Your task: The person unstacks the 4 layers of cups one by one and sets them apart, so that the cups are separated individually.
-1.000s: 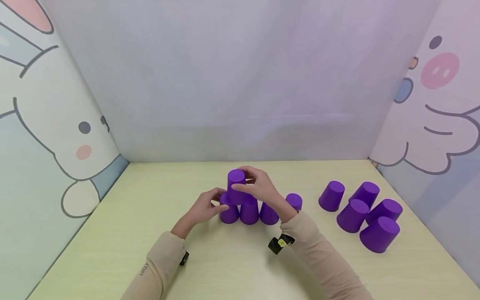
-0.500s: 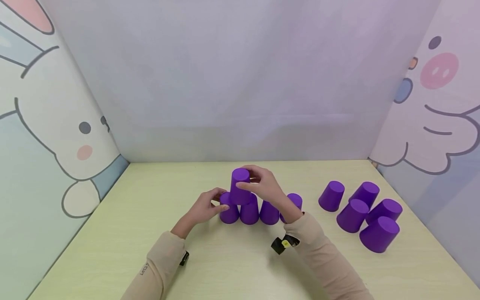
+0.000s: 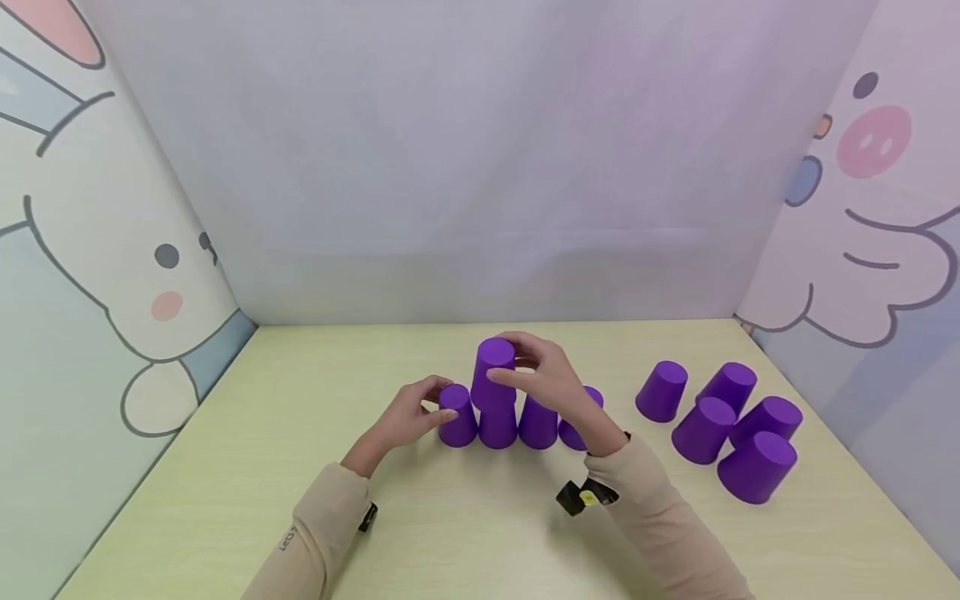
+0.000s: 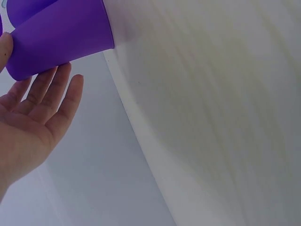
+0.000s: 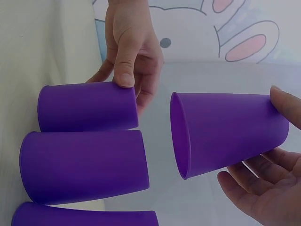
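My right hand (image 3: 542,377) holds an upside-down purple cup (image 3: 492,379) by thumb and fingers, near its closed end. In the right wrist view this raised cup (image 5: 225,132) hangs tilted, with a gap between its rim and the row below. Several upside-down purple cups stand side by side on the table. The leftmost cup (image 3: 457,421) is between the thumb and fingers of my left hand (image 3: 408,414). From the left wrist, that cup (image 4: 63,40) shows with the thumb on one side and the fingers on the other. My right wrist partly covers the rightmost cup (image 3: 573,432) of the row.
Several more upside-down purple cups (image 3: 703,431) stand in a loose group at the right of the pale wooden table (image 3: 450,533). A grey backdrop (image 3: 480,208) rises behind, with cartoon-printed panels on both sides.
My right hand has carried the raised cup rightward, from between the first two row cups to over the second cup from the left. The left hand stays on the leftmost cup.
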A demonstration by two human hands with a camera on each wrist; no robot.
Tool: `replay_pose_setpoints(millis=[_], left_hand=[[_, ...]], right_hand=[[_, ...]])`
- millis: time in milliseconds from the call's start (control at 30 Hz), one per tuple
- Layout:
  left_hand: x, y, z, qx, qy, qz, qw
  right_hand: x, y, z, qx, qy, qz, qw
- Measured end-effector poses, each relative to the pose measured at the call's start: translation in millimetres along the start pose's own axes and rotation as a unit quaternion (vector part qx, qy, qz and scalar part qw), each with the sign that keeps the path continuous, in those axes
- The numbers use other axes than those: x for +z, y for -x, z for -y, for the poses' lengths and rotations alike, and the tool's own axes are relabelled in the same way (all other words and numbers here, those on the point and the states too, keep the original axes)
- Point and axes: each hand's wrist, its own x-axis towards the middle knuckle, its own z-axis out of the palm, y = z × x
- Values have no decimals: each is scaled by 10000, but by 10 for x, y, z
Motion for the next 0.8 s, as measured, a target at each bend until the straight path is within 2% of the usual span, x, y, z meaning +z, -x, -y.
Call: replay_pose_setpoints(millis=[167, 467, 800], left_hand=[[-6, -2, -8, -103, 3, 12, 9999], [-20, 13, -24, -1, 6, -12, 10000], [-18, 16, -36, 19, -41, 12, 10000]], right_hand=[[-72, 66, 43, 18, 32, -43, 10000], [-244, 214, 101, 5, -45, -120, 9999], [-458, 390, 133, 136, 319, -190, 9992]])
